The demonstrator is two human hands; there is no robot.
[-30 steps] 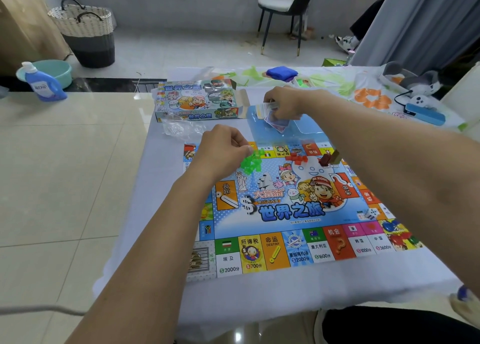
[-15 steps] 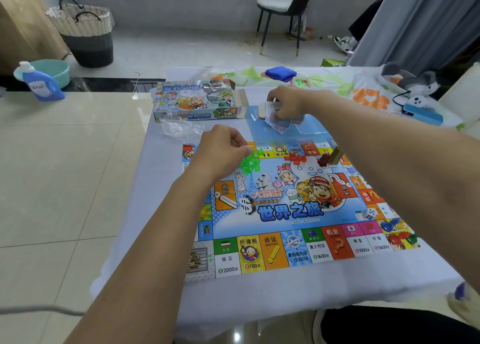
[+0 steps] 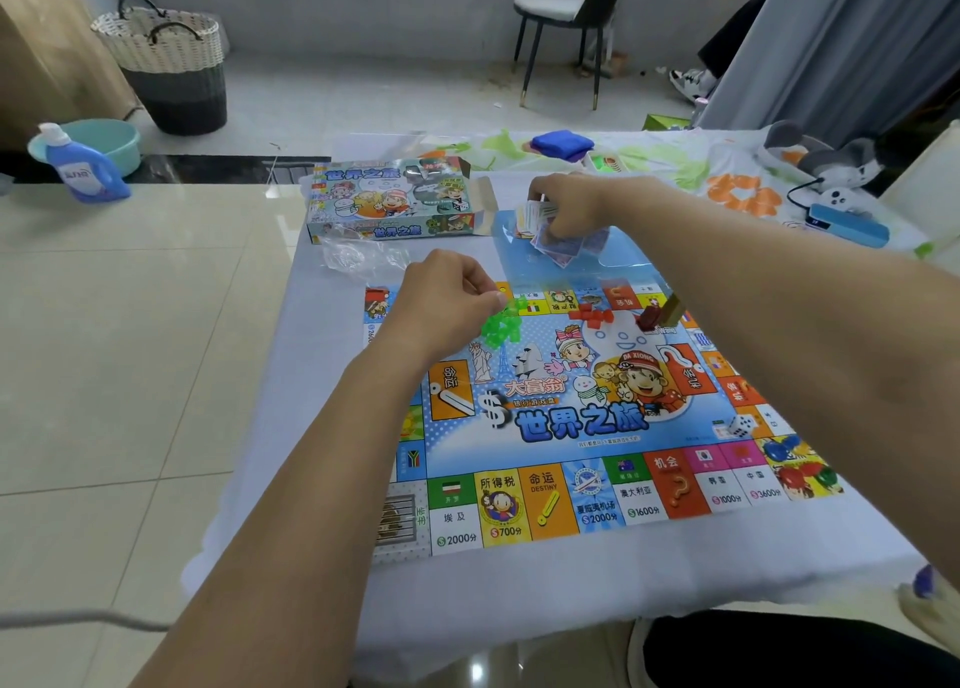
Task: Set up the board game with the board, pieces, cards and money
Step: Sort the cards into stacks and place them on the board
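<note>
The colourful game board (image 3: pixel 582 427) lies flat on the white-covered table (image 3: pixel 519 583). My left hand (image 3: pixel 447 303) hovers over the board's far left edge, fingers curled beside a pile of green plastic houses (image 3: pixel 500 327); whether it holds one is unclear. My right hand (image 3: pixel 566 201) grips a stack of cards (image 3: pixel 535 215) above a blue plastic tray (image 3: pixel 587 266), where more cards (image 3: pixel 563 246) lie loose. Red houses (image 3: pixel 589 315) and dark red and tan pieces (image 3: pixel 657 316) sit on the board's far side. A white die (image 3: pixel 742 424) rests near the right edge.
The open game box (image 3: pixel 389 201) lies at the table's far left, with a clear plastic bag (image 3: pixel 358 259) in front of it. A blue cloth (image 3: pixel 562 144), a plush toy (image 3: pixel 831 160) and a blue device (image 3: pixel 847 225) sit at the far right. Beyond stand a chair (image 3: pixel 566 17) and basket (image 3: pixel 166 64).
My right hand has shifted slightly over the tray while handling the cards. My left hand stays by the green houses.
</note>
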